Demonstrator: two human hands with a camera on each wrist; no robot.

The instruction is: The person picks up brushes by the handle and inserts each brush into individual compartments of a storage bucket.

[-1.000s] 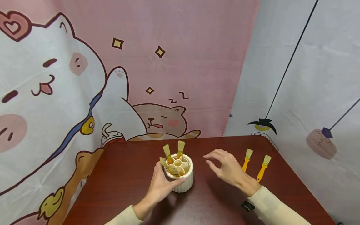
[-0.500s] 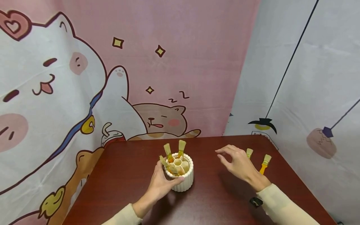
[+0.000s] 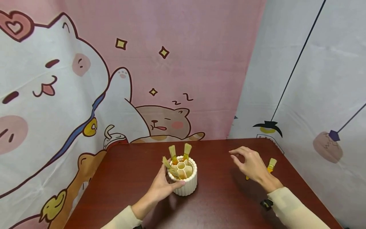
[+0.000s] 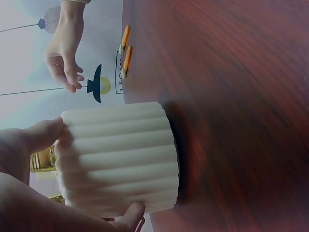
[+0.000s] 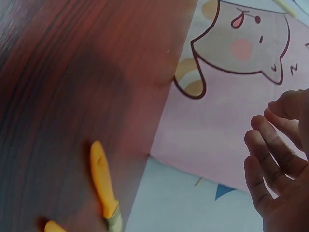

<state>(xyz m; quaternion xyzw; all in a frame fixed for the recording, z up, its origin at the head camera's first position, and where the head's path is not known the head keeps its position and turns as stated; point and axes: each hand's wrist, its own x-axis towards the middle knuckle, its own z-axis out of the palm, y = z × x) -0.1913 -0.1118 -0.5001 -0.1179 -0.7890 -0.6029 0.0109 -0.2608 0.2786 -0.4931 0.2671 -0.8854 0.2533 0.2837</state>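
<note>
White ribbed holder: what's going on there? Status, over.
Left grip holding white ribbed holder, brushes inside. Right grip empty, near two loose brushes. Nothing seen in the way.

Ribbed holder (image 4: 118,157), seemingly matt plastic

Dressed in long sleeves, pale cream, plain, without pattern: left sleeve (image 3: 123,219) matching right sleeve (image 3: 297,208). Cut fairly loose, softly creased, finished with simple edges at left cuff (image 3: 135,214) and right cuff (image 3: 276,194). Worn beneath right cuff: small black piece (image 3: 267,204), blocky, too dark for finer detail. Tucked below left cuff: dark sliver (image 3: 138,227), mostly cut off. Bare beyond cuffs: left hand (image 3: 163,187), right hand (image 3: 253,165).
</note>
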